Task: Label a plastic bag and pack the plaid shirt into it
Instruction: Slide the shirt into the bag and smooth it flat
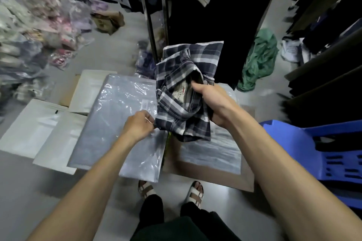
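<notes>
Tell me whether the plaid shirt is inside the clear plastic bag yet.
Not yet. The bunched plaid shirt is held by the right hand, beside the clear plastic bag.

I am standing in a clothing stockroom or packing room, on a smooth grey floor [109, 49] crowded with stock. To my left lies a heap of garments sealed in clear plastic bags [39, 25], and flat white mailing bags [33, 129] lie spread out by a stack of clear plastic bags [121, 115]. Dark clothes hang from a black metal rack [154, 15] ahead, dark shelves [329, 76] line my right, and a blue plastic chair [313, 148] stands beside me.
</notes>
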